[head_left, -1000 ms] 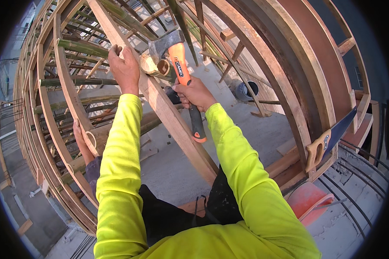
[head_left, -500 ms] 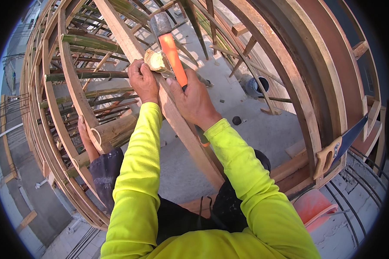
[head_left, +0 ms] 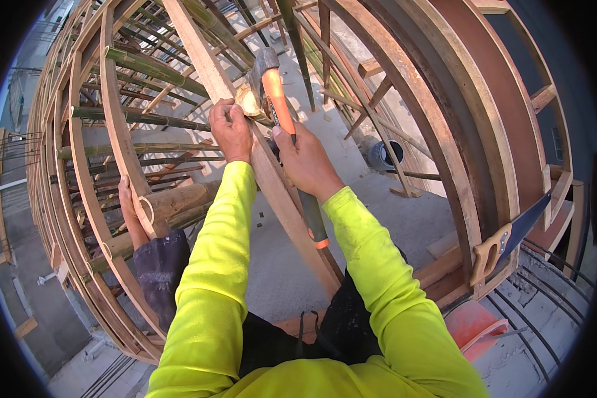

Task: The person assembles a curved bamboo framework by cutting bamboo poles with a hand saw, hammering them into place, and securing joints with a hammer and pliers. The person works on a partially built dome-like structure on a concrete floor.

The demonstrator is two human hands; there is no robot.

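My right hand [head_left: 306, 159] is closed round the handle of a hammer [head_left: 278, 99], orange and black with a dark grey head. The hammer's head is raised close to the pale cut end of a round post [head_left: 247, 101], which stands against the right side of a long wooden beam [head_left: 278, 192]. Curled over that beam, just left of the post end, is my left hand [head_left: 231, 131], its fingers closed. Whether it also pinches something small is hidden. The hammer's butt sticks out below my right hand.
Bamboo poles [head_left: 156, 69] cross the curved wooden framework [head_left: 116, 126] at left. A bare limb with a dark cuff [head_left: 162, 268] rests there; hand or foot, I cannot tell. At right are a handsaw [head_left: 504, 242], curved boards [head_left: 444, 126], a bucket [head_left: 386, 155] and a red container [head_left: 471, 325].
The hammer's head has come lower, nearer the post end, and more of the handle's butt shows. My left hand keeps its place on the beam. The whole view has shifted slightly.
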